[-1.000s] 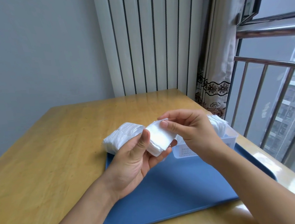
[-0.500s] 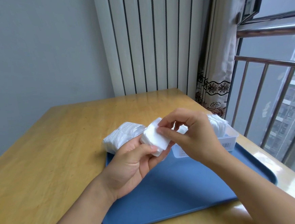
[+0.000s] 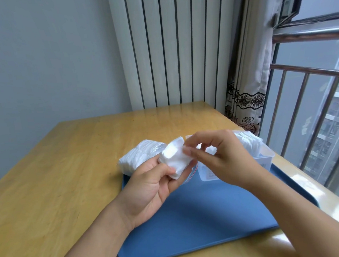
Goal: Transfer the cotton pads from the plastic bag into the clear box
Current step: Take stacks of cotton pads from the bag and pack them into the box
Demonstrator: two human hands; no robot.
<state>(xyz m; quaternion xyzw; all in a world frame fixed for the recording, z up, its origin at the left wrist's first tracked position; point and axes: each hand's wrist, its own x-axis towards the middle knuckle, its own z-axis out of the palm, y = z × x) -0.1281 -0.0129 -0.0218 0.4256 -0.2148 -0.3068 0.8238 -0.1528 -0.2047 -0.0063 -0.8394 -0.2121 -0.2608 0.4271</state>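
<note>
The left hand (image 3: 152, 182) holds a small stack of cotton pads (image 3: 175, 158) between thumb and curled fingers above the blue tray (image 3: 202, 227), while the right hand (image 3: 221, 156) pinches its upper edge, just beside the clear box (image 3: 262, 159) and the plastic bag (image 3: 140, 157).

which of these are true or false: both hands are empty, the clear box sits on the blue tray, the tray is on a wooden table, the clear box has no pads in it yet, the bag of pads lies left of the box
1. Both hands are empty. False: the left hand grips a small stack of white square cotton pads, and the right hand pinches at its edge.
2. The clear plastic box sits on the blue plastic tray. True.
3. The tray is on a light wooden table. True.
4. The box has no pads in it yet. False: white pads already stand in it.
5. The clear plastic bag of cotton pads lies left of the box. True.
</note>
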